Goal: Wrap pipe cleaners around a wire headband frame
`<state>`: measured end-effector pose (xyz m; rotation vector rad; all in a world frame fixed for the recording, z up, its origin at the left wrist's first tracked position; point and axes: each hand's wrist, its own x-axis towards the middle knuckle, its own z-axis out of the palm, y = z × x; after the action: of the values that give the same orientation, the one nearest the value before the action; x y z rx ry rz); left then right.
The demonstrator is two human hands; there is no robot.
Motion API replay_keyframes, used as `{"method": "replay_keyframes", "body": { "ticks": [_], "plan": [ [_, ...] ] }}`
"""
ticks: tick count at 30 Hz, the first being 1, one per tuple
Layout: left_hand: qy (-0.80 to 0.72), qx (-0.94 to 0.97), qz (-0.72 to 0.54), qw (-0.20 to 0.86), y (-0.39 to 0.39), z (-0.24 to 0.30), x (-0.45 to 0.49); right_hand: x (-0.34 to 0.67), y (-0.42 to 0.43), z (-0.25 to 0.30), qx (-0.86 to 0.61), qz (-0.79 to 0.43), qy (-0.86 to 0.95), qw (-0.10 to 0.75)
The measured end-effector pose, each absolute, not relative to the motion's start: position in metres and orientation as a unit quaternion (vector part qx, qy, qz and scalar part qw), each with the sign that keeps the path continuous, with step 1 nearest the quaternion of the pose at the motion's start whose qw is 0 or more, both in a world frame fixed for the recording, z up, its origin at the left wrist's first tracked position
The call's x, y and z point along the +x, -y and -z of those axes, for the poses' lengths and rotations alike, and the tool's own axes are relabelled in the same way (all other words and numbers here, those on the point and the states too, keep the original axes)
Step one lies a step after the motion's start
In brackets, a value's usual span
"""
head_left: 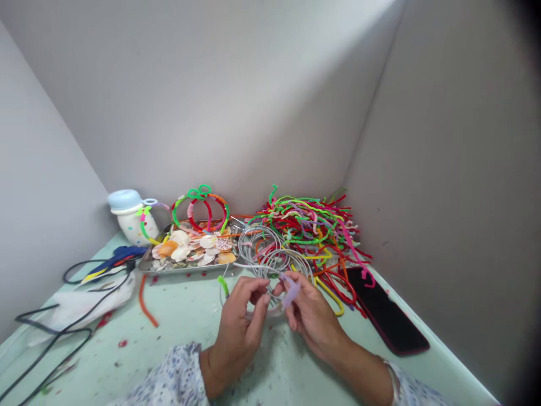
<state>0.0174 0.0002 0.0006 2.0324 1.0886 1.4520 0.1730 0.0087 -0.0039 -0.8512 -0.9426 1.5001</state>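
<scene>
My left hand [240, 318] and my right hand [310, 313] meet over the pale green table [190, 338], fingers pinched together. The right hand's fingers pinch a lilac pipe cleaner [291, 290]. The left hand pinches a thin grey wire hoop [264, 285], with a green pipe cleaner [223, 285] sticking up just left of it. More grey wire hoops [270, 251] lie right behind the hands.
A heap of coloured pipe cleaners [313, 225] fills the back corner. A metal tray of shells [192, 251], wrapped hoops [203, 208], a white jar [133, 217], a glue gun [116, 259] with black cables [54, 332] sit left. A dark phone [386, 316] lies right.
</scene>
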Motion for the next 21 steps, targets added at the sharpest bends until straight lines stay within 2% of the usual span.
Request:
{"method": "replay_keyframes", "body": {
  "ticks": [7, 16, 21],
  "plan": [
    [-0.393, 0.74, -0.456, 0.299, 0.001, 0.005, 0.025, 0.181, -0.017, 0.017, -0.397, -0.585, 0.456, 0.541],
    [-0.423, 0.721, -0.46, 0.298, 0.001, 0.003, 0.025, 0.177, -0.017, 0.033, -0.388, -0.589, 0.448, 0.549],
    [-0.385, 0.742, -0.45, 0.315, 0.005, -0.003, 0.026, 0.185, -0.024, 0.022, -0.383, -0.549, 0.439, 0.599]
  ]
}}
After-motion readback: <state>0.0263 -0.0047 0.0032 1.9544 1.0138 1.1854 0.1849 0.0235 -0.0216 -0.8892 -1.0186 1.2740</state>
